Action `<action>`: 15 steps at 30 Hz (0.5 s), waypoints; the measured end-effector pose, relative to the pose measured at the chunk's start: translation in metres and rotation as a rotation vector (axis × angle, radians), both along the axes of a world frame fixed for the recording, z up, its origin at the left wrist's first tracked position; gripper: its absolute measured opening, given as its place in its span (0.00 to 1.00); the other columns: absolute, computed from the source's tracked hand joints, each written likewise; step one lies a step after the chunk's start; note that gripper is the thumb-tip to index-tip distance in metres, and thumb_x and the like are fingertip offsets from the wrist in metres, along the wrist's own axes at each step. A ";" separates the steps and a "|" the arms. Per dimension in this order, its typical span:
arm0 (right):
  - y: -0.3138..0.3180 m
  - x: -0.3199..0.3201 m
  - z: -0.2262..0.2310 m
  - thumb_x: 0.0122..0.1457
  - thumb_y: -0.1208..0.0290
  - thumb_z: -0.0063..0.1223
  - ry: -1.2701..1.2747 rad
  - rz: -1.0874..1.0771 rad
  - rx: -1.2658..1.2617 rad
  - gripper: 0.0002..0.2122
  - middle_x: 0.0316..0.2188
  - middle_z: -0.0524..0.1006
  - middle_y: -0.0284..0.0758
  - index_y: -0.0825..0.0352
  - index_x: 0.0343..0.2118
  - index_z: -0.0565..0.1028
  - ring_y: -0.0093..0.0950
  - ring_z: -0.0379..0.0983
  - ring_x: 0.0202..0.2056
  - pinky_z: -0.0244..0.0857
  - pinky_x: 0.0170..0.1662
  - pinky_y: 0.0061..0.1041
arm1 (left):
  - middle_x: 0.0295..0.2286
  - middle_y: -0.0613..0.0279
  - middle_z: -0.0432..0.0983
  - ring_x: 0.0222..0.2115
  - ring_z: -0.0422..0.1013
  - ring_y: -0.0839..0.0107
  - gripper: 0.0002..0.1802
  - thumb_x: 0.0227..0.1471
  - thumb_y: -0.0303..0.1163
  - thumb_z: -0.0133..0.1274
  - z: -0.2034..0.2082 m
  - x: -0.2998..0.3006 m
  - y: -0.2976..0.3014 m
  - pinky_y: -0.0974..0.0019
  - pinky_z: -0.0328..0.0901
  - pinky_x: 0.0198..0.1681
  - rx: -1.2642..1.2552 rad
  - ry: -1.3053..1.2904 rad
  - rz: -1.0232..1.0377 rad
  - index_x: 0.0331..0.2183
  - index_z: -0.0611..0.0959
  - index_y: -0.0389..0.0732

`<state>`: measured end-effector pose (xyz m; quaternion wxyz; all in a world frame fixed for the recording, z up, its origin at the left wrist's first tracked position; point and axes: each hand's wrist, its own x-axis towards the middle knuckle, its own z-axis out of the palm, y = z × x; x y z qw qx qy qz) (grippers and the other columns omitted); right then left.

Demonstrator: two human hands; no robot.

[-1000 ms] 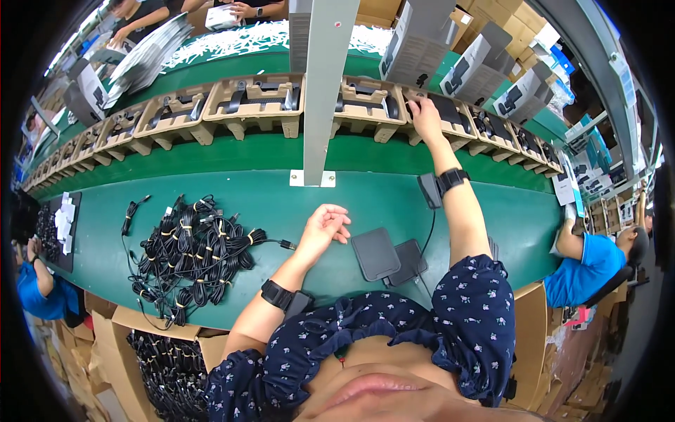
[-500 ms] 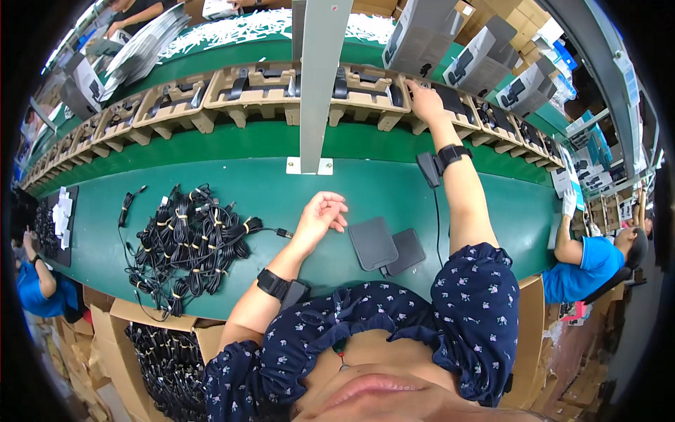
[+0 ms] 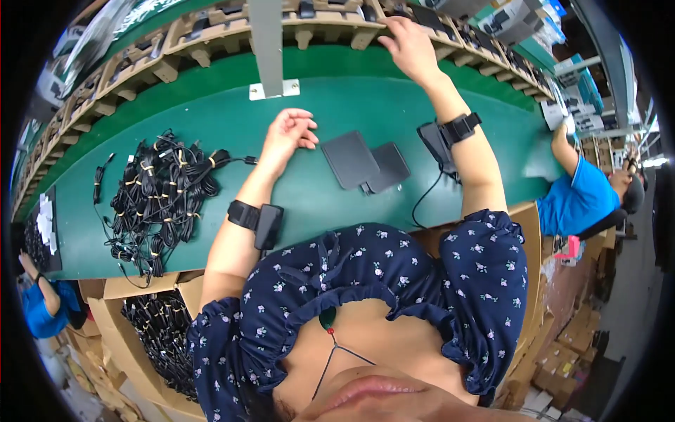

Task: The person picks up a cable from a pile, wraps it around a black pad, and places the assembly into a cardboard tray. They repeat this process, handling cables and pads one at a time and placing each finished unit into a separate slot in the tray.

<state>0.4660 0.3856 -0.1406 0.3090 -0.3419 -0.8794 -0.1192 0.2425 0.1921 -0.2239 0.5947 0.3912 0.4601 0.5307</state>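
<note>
My right hand (image 3: 410, 49) reaches to the near edge of a row of brown moulded pulp trays (image 3: 211, 34). Its fingers are stretched forward with the thumb apart, and nothing shows in it. Over the green table rests my left hand (image 3: 287, 137), palm turned inward, fingers loosely bent and apart, holding nothing. Just right of it lie two flat dark grey square pads (image 3: 351, 160) (image 3: 390, 169), one partly covering the other. To its left spreads a pile of bundled black cables (image 3: 165, 200); one cable's plug (image 3: 250, 160) points at my left wrist.
A metal post (image 3: 266, 42) stands bolted to the table in front of the trays. An open carton of cables (image 3: 158, 337) sits below the table edge at left. Co-workers in blue shirts (image 3: 580, 197) work at both sides. Grey boxes (image 3: 513, 24) stand behind the trays.
The view has tipped down, so the table and trays sit higher in the picture. My right hand has drawn back slightly from over the tray to its near edge. My left hand stays empty.
</note>
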 end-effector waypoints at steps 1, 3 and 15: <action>-0.021 0.002 0.002 0.50 0.66 0.52 -0.014 0.057 -0.072 0.15 0.40 0.71 0.37 0.62 0.42 0.70 0.38 0.66 0.42 0.62 0.44 0.33 | 0.30 0.58 0.71 0.25 0.70 0.74 0.10 0.52 0.27 0.45 0.002 -0.001 -0.002 0.75 0.66 0.28 0.004 0.013 0.011 0.38 0.70 0.34; -0.058 0.012 -0.001 0.48 0.61 0.54 -0.084 0.179 -0.208 0.19 0.42 0.69 0.39 0.62 0.44 0.69 0.39 0.66 0.44 0.61 0.46 0.34 | 0.30 0.58 0.71 0.25 0.70 0.74 0.10 0.53 0.27 0.44 0.002 0.000 -0.002 0.75 0.66 0.28 -0.009 0.001 0.023 0.38 0.70 0.34; -0.162 -0.010 -0.055 0.41 0.47 0.57 -0.393 -0.058 -0.653 0.37 0.33 0.72 0.46 0.75 0.46 0.62 0.41 0.71 0.36 0.65 0.39 0.32 | 0.31 0.57 0.71 0.26 0.70 0.72 0.10 0.53 0.25 0.43 -0.004 0.004 0.000 0.73 0.67 0.29 0.017 0.066 0.016 0.39 0.69 0.33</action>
